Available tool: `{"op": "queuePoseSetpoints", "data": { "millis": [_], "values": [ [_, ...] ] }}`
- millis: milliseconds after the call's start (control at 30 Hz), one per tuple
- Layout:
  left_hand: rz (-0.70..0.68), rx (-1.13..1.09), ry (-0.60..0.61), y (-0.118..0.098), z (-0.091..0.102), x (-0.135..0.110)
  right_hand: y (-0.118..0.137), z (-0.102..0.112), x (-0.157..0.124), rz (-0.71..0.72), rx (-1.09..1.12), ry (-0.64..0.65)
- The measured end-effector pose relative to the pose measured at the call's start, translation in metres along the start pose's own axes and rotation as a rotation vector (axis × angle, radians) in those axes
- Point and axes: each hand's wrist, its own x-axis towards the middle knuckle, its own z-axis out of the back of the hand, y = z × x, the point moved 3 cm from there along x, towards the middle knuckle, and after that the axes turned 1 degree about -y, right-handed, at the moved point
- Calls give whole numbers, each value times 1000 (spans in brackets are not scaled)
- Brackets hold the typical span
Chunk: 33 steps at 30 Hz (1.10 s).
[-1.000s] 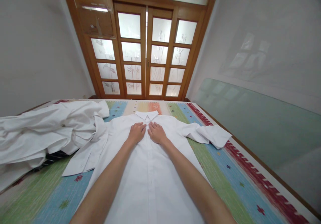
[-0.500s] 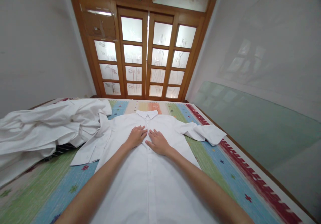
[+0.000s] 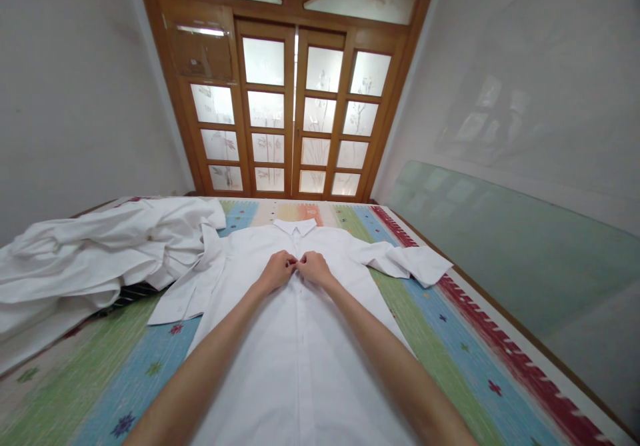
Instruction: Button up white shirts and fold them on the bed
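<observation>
A white button-up shirt [image 3: 300,339] lies flat, front up, on a striped bed cover [image 3: 440,326], its collar [image 3: 295,227] pointing toward the far door. Both sleeves are spread out to the sides. My left hand [image 3: 277,269] and my right hand [image 3: 314,267] meet at the button placket on the upper chest. Both hands have their fingers curled and pinched on the placket fabric, fingertips touching each other at the centre line.
A heap of rumpled white garments [image 3: 95,253] lies at the left over something dark and striped [image 3: 127,294]. A wooden door with frosted glass panes [image 3: 295,109] stands beyond the bed. The right wall [image 3: 525,166] runs close along the bed's edge.
Half a second ago both hands lay flat and open on the shirt's chest. Now they have drawn together and closed, pinching the placket at the centre.
</observation>
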Motion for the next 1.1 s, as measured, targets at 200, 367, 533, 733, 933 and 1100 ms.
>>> {"op": "queuePoseSetpoints", "data": {
  "millis": [200,367,533,733,933,1100],
  "values": [
    [37,-71,7,1,3,-2,-7,-1,0,16,140,-14],
    [74,-31,9,1,3,-2,-20,-6,3,8,325,-2],
    [125,1,7,1,1,-3,-29,-12,9,-12,430,-1],
    [220,-8,52,0,2,-3,-33,-16,12,-18,531,10],
    [159,39,43,-7,5,-4,-36,-18,13,-18,577,20],
    [143,125,14,-14,5,-5,-35,-20,14,44,558,17]
  ]
}}
